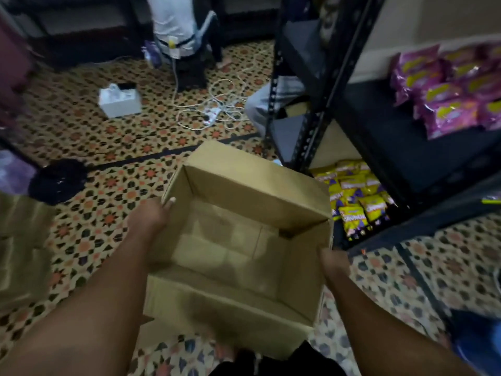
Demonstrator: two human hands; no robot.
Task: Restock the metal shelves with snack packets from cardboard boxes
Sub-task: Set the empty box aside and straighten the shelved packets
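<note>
An open cardboard box (238, 248) sits in front of me above the patterned floor, and its inside shows nothing but bare cardboard. My left hand (150, 217) grips the box's left wall, thumb over the rim. My right hand (333, 263) holds the right wall near its front corner. A black metal shelf unit (379, 126) stands at the right. Pink snack packets (447, 88) lie on its upper shelf. Yellow snack packets (357, 196) fill the bottom shelf, just right of the box.
A white power strip with tangled cables (217, 109) lies on the floor ahead, beside a small white box (119, 100). A person (176, 36) sits at the back. More cardboard (21, 245) shows at the left edge. A dark cloth (58, 180) lies left.
</note>
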